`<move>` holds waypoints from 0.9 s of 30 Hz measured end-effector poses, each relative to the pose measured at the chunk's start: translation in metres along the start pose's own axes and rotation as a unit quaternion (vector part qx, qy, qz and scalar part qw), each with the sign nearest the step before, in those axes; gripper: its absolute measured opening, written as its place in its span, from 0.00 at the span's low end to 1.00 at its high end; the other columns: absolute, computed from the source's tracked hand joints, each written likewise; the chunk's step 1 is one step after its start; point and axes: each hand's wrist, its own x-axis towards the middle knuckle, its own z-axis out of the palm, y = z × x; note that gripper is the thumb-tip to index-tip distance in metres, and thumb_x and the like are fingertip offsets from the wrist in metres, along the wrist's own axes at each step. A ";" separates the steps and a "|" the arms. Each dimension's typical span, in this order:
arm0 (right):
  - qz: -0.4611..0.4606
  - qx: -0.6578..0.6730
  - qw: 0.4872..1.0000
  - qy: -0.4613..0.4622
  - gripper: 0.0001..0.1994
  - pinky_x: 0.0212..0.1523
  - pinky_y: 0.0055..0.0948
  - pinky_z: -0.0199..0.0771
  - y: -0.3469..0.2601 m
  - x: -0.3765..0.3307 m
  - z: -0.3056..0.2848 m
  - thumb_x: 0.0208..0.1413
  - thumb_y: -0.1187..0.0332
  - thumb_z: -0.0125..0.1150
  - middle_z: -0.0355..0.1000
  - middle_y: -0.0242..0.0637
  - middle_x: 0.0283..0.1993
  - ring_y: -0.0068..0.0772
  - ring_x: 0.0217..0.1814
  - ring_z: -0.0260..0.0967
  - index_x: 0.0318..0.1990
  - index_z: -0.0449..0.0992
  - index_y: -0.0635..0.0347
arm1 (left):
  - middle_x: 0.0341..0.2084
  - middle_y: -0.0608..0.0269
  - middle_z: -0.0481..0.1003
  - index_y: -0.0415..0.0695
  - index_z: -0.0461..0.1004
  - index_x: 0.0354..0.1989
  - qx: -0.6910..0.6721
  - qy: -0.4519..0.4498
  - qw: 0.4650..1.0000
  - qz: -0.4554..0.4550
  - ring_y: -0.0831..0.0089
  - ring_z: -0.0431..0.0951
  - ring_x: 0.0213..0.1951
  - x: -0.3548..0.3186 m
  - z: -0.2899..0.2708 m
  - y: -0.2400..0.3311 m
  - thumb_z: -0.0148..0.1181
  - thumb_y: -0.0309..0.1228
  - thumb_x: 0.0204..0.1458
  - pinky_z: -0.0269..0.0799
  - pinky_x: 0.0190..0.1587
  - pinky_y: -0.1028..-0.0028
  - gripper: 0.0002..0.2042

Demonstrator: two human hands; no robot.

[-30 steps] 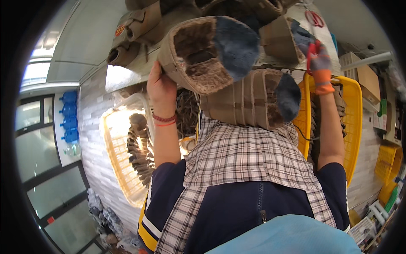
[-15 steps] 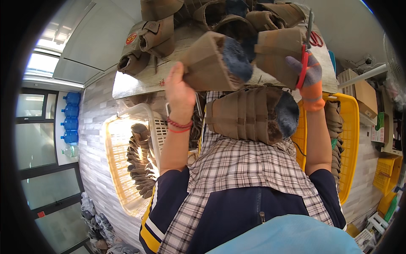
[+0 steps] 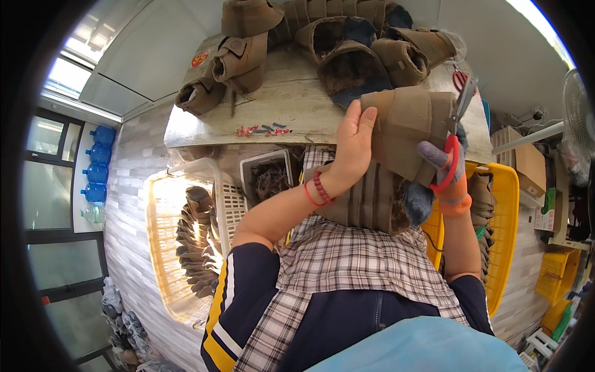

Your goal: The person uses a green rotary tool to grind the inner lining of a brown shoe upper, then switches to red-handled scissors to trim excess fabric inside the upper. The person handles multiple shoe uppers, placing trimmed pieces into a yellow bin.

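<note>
A brown fur-lined boot upper (image 3: 412,124) is held up above my lap, in front of the table edge. Its left edge is gripped by my bare left hand (image 3: 352,146), thumb on the near face and fingers partly hidden. My right hand (image 3: 449,180), in a grey and orange glove, is closed around red-handled scissors (image 3: 456,149) at the upper's right edge, blades pointing up. Some blue-grey fur shows behind the scissors. Beneath, a nested stack of boot uppers (image 3: 356,201) with blue fur lies across my lap, partly covered by my left forearm.
More boot uppers (image 3: 353,67) crowd the back of the wooden table (image 3: 211,127). Red and dark scraps (image 3: 263,131) lie near its front edge. A white basket (image 3: 162,248) and a scrap bin (image 3: 243,167) stand left, a yellow basket (image 3: 509,235) right, the baskets holding stacked uppers.
My left hand has moved right, from a separate upper to the left edge of the one now held up. My right hand keeps the scissors. The view has shifted slightly.
</note>
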 end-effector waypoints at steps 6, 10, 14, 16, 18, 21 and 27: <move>-0.073 -0.068 0.986 0.131 0.17 0.44 0.27 0.73 0.009 0.001 -0.030 0.49 0.75 0.60 0.73 0.38 0.43 0.27 0.43 0.71 0.47 0.70 0.70 | 0.29 0.61 0.71 0.40 0.67 0.38 0.229 -0.194 0.948 0.105 0.72 0.70 0.33 0.072 -0.041 -0.026 0.53 0.29 0.56 0.67 0.38 0.76 0.07; -0.055 0.023 0.984 0.168 0.20 0.46 0.26 0.74 0.012 0.007 -0.036 0.51 0.75 0.59 0.71 0.39 0.46 0.29 0.45 0.70 0.52 0.66 0.70 | 0.30 0.55 0.71 0.41 0.68 0.35 0.559 0.098 0.781 0.262 0.56 0.71 0.39 0.159 -0.114 -0.054 0.64 0.29 0.43 0.67 0.40 0.63 0.13; -0.069 0.031 0.978 0.193 0.20 0.49 0.27 0.73 0.022 0.008 -0.036 0.52 0.76 0.58 0.69 0.40 0.49 0.30 0.47 0.70 0.53 0.65 0.70 | 0.32 0.51 0.70 0.42 0.67 0.35 0.612 0.025 0.766 0.197 0.52 0.72 0.38 0.184 -0.156 -0.085 0.60 0.26 0.43 0.67 0.39 0.57 0.12; -0.066 0.021 0.976 0.205 0.19 0.50 0.27 0.72 0.023 0.006 -0.035 0.52 0.76 0.57 0.68 0.40 0.50 0.30 0.49 0.69 0.53 0.66 0.70 | 0.33 0.50 0.69 0.42 0.66 0.36 0.618 0.018 0.766 0.175 0.49 0.72 0.36 0.179 -0.151 -0.080 0.57 0.24 0.43 0.67 0.39 0.55 0.11; -0.061 0.005 0.976 0.209 0.19 0.52 0.27 0.71 0.020 0.000 -0.031 0.53 0.77 0.57 0.68 0.41 0.51 0.31 0.52 0.67 0.53 0.66 0.71 | 0.32 0.51 0.68 0.42 0.65 0.34 0.623 0.056 0.747 0.226 0.47 0.71 0.32 0.156 -0.142 -0.066 0.53 0.22 0.43 0.68 0.33 0.55 0.09; -0.119 -0.064 0.967 0.214 0.24 0.54 0.28 0.69 0.033 -0.011 -0.042 0.52 0.78 0.57 0.68 0.40 0.52 0.32 0.53 0.67 0.58 0.62 0.69 | 0.29 0.52 0.66 0.42 0.63 0.31 0.621 0.136 0.724 0.266 0.49 0.70 0.29 0.104 -0.126 -0.022 0.54 0.21 0.43 0.66 0.29 0.57 0.08; -0.242 -0.363 0.887 0.151 0.14 0.56 0.31 0.65 0.023 -0.023 -0.027 0.50 0.78 0.54 0.65 0.46 0.55 0.38 0.57 0.64 0.46 0.75 0.59 | 0.28 0.55 0.65 0.40 0.65 0.30 0.620 0.271 0.661 0.325 0.59 0.69 0.24 0.026 -0.136 0.021 0.55 0.17 0.41 0.67 0.26 0.67 0.09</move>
